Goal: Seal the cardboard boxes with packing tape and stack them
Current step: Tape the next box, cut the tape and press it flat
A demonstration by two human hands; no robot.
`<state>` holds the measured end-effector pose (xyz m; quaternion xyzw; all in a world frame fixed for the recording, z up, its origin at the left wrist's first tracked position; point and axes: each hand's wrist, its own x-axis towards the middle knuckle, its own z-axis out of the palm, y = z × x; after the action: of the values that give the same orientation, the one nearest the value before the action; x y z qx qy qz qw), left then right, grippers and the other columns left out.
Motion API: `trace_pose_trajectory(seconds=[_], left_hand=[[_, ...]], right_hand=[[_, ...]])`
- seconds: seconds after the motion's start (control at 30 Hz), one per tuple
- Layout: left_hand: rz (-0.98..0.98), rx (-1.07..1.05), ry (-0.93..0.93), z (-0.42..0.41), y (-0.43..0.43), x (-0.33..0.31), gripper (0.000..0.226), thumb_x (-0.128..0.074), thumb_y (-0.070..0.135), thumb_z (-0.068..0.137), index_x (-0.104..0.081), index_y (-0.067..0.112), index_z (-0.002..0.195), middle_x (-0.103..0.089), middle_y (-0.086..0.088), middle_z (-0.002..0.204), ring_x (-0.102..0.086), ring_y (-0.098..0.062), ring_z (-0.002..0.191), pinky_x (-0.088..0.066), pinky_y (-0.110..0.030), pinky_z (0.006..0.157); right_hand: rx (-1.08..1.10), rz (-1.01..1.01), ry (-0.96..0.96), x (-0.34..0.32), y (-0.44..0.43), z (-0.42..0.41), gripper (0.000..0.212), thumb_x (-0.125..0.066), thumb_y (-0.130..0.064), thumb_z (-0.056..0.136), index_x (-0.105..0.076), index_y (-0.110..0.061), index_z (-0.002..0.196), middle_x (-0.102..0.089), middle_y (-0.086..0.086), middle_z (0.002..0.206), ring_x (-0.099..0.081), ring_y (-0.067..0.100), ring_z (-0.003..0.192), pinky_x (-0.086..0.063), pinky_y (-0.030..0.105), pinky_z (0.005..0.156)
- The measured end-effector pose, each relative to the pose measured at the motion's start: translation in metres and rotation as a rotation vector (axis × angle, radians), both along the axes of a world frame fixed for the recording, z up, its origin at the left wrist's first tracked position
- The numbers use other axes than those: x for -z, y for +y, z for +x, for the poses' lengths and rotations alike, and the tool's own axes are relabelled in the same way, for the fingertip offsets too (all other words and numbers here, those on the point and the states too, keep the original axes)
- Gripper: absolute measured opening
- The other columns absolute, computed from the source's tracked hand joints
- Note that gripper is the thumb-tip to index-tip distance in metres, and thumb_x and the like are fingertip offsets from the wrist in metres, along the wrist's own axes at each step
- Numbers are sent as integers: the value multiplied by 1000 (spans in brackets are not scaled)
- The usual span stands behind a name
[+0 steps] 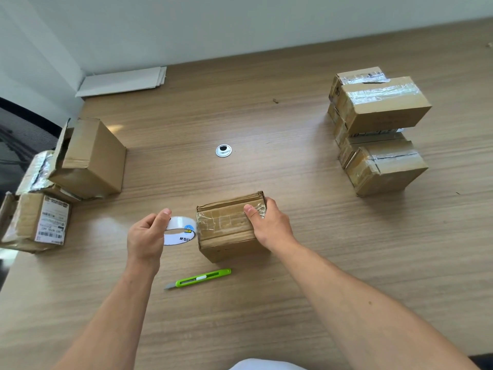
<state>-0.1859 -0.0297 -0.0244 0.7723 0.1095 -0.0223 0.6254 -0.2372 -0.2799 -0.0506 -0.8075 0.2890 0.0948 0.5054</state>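
1. Table (266,102), middle band: bare wood from the far edge to the centre box (226,233), with a flush cable grommet (223,151).
2. Left edge: pile of open boxes (90,158) blocks side entry.
3. Right: stack of taped boxes (378,102), well apart from the centre box, with an open lane between.
4. Near side: green utility knife (202,279), blade out, in front of the centre box.
5. Tape roll (181,232) hard against the centre box's left face.
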Motion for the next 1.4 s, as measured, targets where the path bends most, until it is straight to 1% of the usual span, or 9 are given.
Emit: trace_pose_trajectory(seconds=[0.23, 0.47, 0.73, 0.83, 0.93, 1.03, 1.17, 1.27, 1.4], left_hand=[[139, 5, -18, 4, 6, 4, 63, -67, 46, 81, -42, -11, 71, -27, -8, 69, -26, -20, 66, -20, -36, 58], [231, -17, 17, -4, -2, 17, 56, -68, 39, 89, -35, 22, 46, -22, 11, 50, -21, -10, 52, -19, -36, 57], [95, -35, 77, -7, -6, 14, 66, -67, 60, 68, -45, -2, 67, -34, -3, 69, -31, -21, 70, -26, -38, 66], [38, -55, 60, -4, -4, 0, 51, -69, 59, 67, -62, 9, 78, -44, -6, 79, -39, -20, 77, -33, -38, 72], [44, -10, -10, 5, -1, -17, 39, -71, 46, 80, -63, 9, 70, -45, -8, 76, -39, -21, 76, -32, -37, 67], [86, 46, -86, 15, -2, -37, 60, -69, 55, 76, -59, -5, 71, -46, -6, 72, -38, -20, 73, -31, -38, 69], [236, 181, -92, 16, -12, -67, 64, -63, 62, 74, -59, -1, 69, -46, 1, 59, -40, -18, 63, -30, -37, 66], [369, 266, -137, 12, -27, -80, 56, -59, 66, 75, -61, 11, 65, -44, 3, 54, -38, -15, 57, -30, -35, 61], [456, 333, -206, 4, -54, -86, 45, -59, 55, 84, -59, 15, 63, -39, 8, 48, -37, -9, 51, -31, -31, 55]], right_hand=[[-3, -9, -2, 0, -2, -1, 68, -50, -64, 96, -41, -20, 146, -60, 18, 129, -56, 36, 120, -40, 33, 86], [-6, -6, -18, 2, -2, 0, 68, -51, -65, 95, -42, -20, 145, -60, 16, 128, -57, 36, 118, -42, 33, 88], [24, 55, -65, 0, -10, -3, 57, -56, -64, 93, -55, -24, 133, -66, 5, 120, -59, 26, 113, -45, 32, 92], [49, 139, -83, 0, -9, -3, 45, -59, -61, 93, -63, -24, 118, -70, -3, 109, -62, 20, 105, -46, 30, 89], [118, 283, -129, 7, 1, -1, 62, -59, -77, 75, -66, -25, 108, -74, -7, 104, -67, 18, 103, -53, 41, 98], [171, 507, -128, 22, 10, 0, 56, -64, -70, 78, -67, -22, 107, -76, -2, 107, -70, 21, 107, -52, 50, 101], [238, 677, -81, 33, 20, -5, 53, -60, -66, 88, -65, -20, 114, -75, 0, 113, -69, 22, 112, -50, 49, 106], [214, 475, -32, 26, 16, -8, 59, -53, -70, 91, -65, -19, 116, -72, 1, 112, -65, 23, 112, -50, 33, 95], [115, 59, 43, 18, -5, -7, 61, -44, -58, 101, -49, -15, 145, -57, 12, 136, -52, 33, 127, -40, 34, 100]])
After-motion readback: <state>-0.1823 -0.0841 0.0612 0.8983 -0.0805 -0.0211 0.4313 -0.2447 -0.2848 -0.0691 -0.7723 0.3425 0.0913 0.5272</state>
